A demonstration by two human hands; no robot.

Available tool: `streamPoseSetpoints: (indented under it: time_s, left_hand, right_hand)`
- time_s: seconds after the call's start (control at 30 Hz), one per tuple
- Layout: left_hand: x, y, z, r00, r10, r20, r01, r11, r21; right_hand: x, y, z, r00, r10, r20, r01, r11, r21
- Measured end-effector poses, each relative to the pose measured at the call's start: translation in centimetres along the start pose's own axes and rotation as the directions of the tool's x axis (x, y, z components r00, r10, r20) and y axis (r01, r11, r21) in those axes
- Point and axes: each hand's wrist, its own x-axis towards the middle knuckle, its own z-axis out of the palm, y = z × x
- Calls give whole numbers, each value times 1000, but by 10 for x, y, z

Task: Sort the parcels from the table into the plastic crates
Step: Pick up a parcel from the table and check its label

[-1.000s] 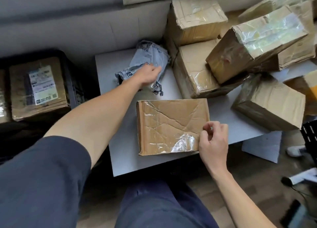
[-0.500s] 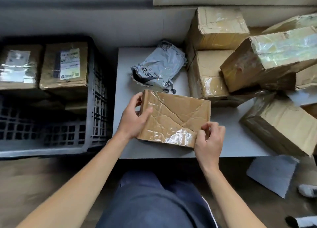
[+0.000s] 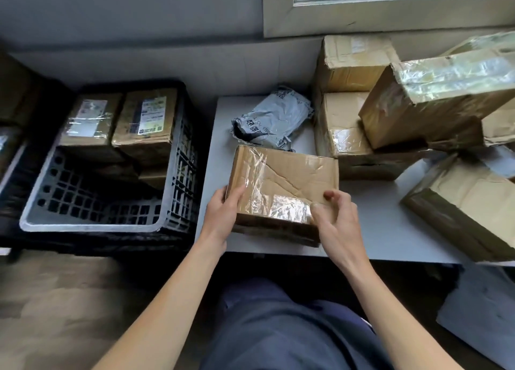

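The parcel (image 3: 281, 180) is a flat brown cardboard box with a creased top. Strips of clear tape across it shine in the light. It is over the near left part of the white table (image 3: 376, 230), tilted with its near side raised. I cannot tell whether its far edge touches the tabletop.

The left hand (image 3: 223, 216) grips the left edge, thumb on top and fingers under. The right hand (image 3: 337, 222) grasps the near right corner, with curled fingers and the thumb on the taped top.

Just behind the parcel lies one crumpled grey mailer bag (image 3: 276, 119). To the right stands a pile of cardboard boxes (image 3: 434, 102). I count at least five, some leaning on others, and the nearest one hangs over the near edge of the table.

Left of the table, just beside its edge, is one black plastic crate (image 3: 92, 224). Two labelled boxes (image 3: 89, 121) (image 3: 145, 121) stand side by side in its far half, and a smaller box (image 3: 153, 177) is below them. In the near half its grid floor shows.

A strip of bare tabletop runs between the parcel and the boxes on the right.
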Motion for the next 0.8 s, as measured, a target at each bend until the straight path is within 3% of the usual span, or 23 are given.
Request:
streamPoseSetpoints:
  time_s: [0.23, 0.37, 0.47, 0.67, 0.73, 0.8]
  left_hand:
    - [-36, 19, -18, 979, 203, -17, -200, 974, 110]
    - [-33, 16, -19, 998, 44, -45, -34, 979, 202]
    - [-27, 1, -17, 995, -88, -45, 98, 935, 341]
    - [-22, -13, -7, 989, -142, -50, 150, 965, 217]
    - [-18, -21, -13, 972, -228, 50, 230, 973, -26]
    - [-11, -31, -16, 954, -300, 22, 297, 930, -217]
  right_hand:
    - [-6, -27, -31, 994, -110, 9, 109, 990, 92]
    - [7, -27, -34, 999, -36, -37, 35, 999, -18]
    - [18, -11, -26, 994, 79, 79, -64, 982, -177]
    - [18, 6, -20, 985, 143, 96, -123, 974, -188]
    - [18, 5, -21, 985, 143, 97, -125, 977, -172]
    - [18, 5, -21, 984, 150, 95, -136, 981, -140]
